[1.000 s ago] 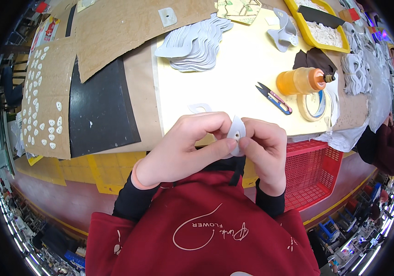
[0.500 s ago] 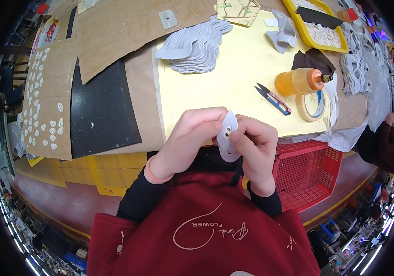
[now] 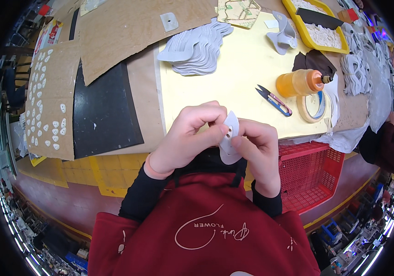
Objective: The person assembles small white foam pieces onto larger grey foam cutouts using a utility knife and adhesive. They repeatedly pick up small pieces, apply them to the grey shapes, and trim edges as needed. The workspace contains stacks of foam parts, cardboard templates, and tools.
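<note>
A pale grey, curved flat piece (image 3: 229, 157) with small dark holes is pinched between both hands, above the near table edge. My left hand (image 3: 188, 138) closes thumb and fingers on its left side, near the holes. On its right side, the thumb and bent fingers of my right hand (image 3: 258, 146) press against it. The fingertips behind the piece are hidden. Farther up the table lies a stack of similar grey pieces (image 3: 196, 54). Thread snips (image 3: 275, 101) rest to the right of my hands.
An orange squeeze bottle (image 3: 293, 83) lies beside a tape roll (image 3: 303, 109). Cardboard (image 3: 58, 94) at left carries several small white pieces, next to a black sheet (image 3: 102, 115). A yellow tray (image 3: 319, 48) sits at the far right; a red basket (image 3: 308, 177) stands below the table.
The piece has shifted and turned slightly in my fingers. My left thumb has slid toward the holes, now partly covering that area. The right hand still grips the piece.
</note>
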Available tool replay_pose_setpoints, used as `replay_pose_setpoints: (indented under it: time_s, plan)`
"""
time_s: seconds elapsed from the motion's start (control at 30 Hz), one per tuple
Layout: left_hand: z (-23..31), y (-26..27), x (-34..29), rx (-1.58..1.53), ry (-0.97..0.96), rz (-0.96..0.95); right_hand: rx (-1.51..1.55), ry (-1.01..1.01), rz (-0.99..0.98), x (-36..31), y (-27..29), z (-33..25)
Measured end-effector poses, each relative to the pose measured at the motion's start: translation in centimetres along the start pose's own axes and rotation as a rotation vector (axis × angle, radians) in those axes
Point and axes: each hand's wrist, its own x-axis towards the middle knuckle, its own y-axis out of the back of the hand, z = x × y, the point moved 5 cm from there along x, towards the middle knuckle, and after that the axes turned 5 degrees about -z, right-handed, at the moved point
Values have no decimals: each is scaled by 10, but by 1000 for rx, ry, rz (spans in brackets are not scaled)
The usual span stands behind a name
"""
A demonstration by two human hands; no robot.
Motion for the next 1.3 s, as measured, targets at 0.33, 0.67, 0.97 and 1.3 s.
replay_pose_setpoints:
  time_s: [0.33, 0.67, 0.97, 1.3]
  plan:
    - [-4, -15, 2, -227, -58, 5, 242, 65, 49, 2, 0, 9]
    - [1, -5, -2, -26, 27, -73, -53, 162, -61, 5, 5, -4]
    - [5, -11, -3, -135, 15, -70, 26, 252, -9, 4, 3, -1]
    - [4, -8, -1, -49, 54, -75, 19, 227, -106, 5, 11, 2]
